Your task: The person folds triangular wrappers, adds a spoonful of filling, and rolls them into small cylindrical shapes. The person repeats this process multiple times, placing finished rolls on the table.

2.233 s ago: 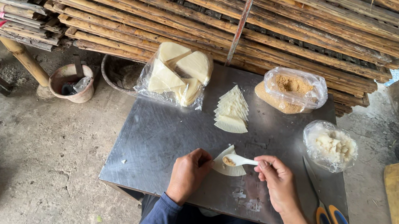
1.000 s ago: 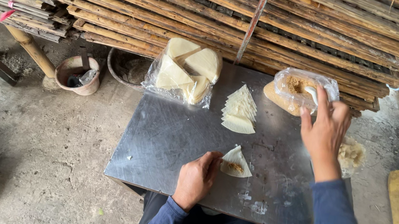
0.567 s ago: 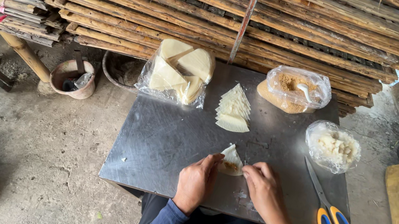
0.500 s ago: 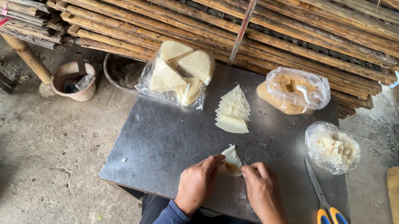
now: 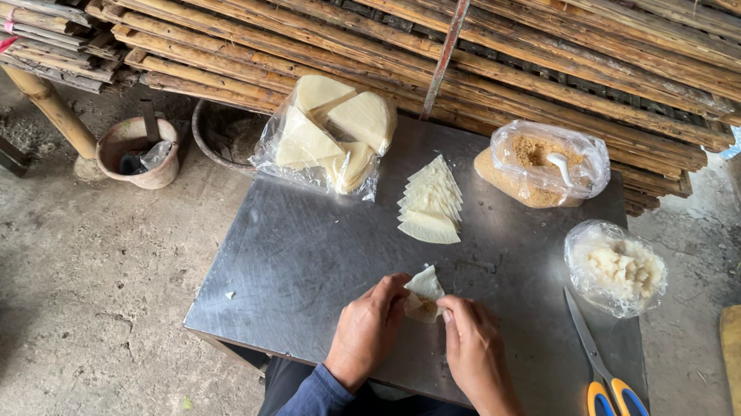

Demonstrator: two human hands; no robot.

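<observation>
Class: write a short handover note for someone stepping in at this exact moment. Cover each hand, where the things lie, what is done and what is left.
Left hand and right hand: both pinch one pale triangular wrapper with their fingers, on the metal table.
Folded pieces lie fanned in a pile further back.
Bag of unused wrappers at back left; bag of brown filling with a white spoon at back right; bag of pale lumps at right.
Scissors lie untouched at right.
Done: one pile folded. Left: finish this piece; many wrappers remain.

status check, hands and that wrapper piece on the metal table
Left hand and right hand both pinching the pale triangular wrapper, folding it on the metal table. Scissors lie apart to the right, nothing obstructing.
</observation>
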